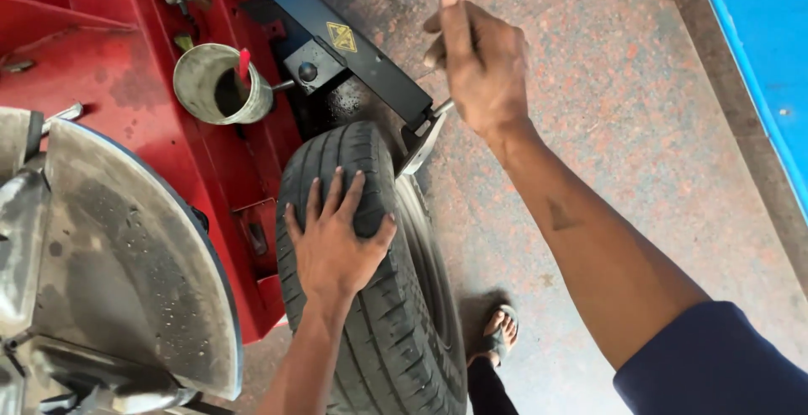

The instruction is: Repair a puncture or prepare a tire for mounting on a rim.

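A black car tyre (396,331) stands upright on the floor, leaning against the side of a red tyre-changing machine (126,87). My left hand (335,242) lies flat on the tyre's tread with fingers spread. My right hand (480,61) is closed round the thin metal handle (443,107) of the machine's black bead-breaker arm (353,49). The arm's metal shovel blade (421,144) sits against the tyre's sidewall near the top.
A round grey turntable (118,255) fills the lower left. A metal cup (220,84) with a red-handled tool stands on the machine. My sandalled foot (498,332) is beside the tyre on the speckled floor. A blue wall (757,53) runs at the upper right.
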